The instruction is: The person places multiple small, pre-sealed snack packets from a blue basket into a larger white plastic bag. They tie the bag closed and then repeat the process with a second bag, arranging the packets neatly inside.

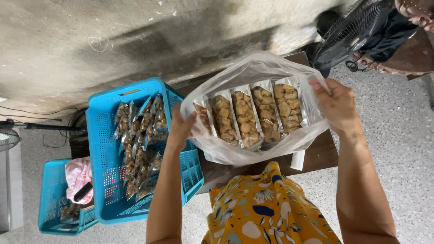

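Left of plastic bag (253,72): blue crate (106,180) of packets blocks.
Right of plastic bag: bare floor (398,122), open.
Beyond plastic bag: fan (348,34) obstructs.

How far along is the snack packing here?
Done: five snack packets stand side by side in the clear plastic bag. In hand: the left hand and right hand hold its mouth open. Left: many more packets fill the blue crate beside it.

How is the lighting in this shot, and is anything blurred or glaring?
Head view: soft, even daylight, with a broad dim shadow across the grey concrete wall; mild sheen on the clear plastic bag of snack packets held by the left hand and right hand; focus sharp, edges slightly stretched.
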